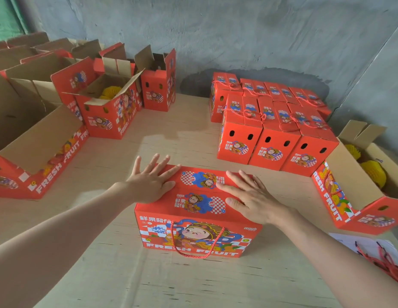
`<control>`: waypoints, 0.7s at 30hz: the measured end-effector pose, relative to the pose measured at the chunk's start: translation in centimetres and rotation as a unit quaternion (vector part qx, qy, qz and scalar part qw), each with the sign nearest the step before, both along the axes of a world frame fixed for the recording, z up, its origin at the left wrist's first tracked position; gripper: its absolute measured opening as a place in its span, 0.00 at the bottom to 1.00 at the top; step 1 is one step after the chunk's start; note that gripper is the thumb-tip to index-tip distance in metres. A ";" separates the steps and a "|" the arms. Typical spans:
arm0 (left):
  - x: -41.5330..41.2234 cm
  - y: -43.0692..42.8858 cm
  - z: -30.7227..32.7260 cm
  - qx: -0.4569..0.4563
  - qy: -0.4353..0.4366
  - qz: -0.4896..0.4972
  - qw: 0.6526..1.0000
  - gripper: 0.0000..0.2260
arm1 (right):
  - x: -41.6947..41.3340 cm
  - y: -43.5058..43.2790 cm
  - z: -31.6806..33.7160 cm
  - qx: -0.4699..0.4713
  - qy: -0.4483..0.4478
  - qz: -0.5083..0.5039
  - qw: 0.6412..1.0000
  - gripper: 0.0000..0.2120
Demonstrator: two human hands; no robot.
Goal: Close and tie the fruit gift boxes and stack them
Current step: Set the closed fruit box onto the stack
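Red cardboard gift box (193, 210) is sitting on the tabletop (193, 285) directly beneath the fingers (170, 171). The left hand (149, 183) and right hand (249, 196) are pressing its lid flaps flat, fingers straight and spread, grasping nothing. Pressing evenly either side of the seam is probably seating the flaps best before tying the rope handle (194, 256), which is hanging below the fingers. Finished boxes (276, 150) are waiting beyond the right fingers.
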State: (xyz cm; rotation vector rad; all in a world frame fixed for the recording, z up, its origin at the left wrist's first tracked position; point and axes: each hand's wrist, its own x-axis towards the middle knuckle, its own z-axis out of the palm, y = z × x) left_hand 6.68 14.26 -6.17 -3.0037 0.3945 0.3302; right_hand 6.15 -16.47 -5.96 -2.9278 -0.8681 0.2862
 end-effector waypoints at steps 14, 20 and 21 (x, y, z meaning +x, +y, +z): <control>-7.0 -11.1 -1.5 -0.201 -0.196 0.005 0.960 0.23 | 2.2 1.0 0.6 0.116 0.011 -0.132 0.984 0.21; -1.6 -4.7 -0.9 -0.204 -0.169 -0.161 0.951 0.23 | -1.3 4.4 -0.3 0.086 -0.056 -0.261 0.960 0.23; -0.4 -3.8 -1.0 -0.187 -0.139 -0.148 0.961 0.22 | -2.1 5.0 -0.3 0.077 -0.058 -0.269 0.958 0.24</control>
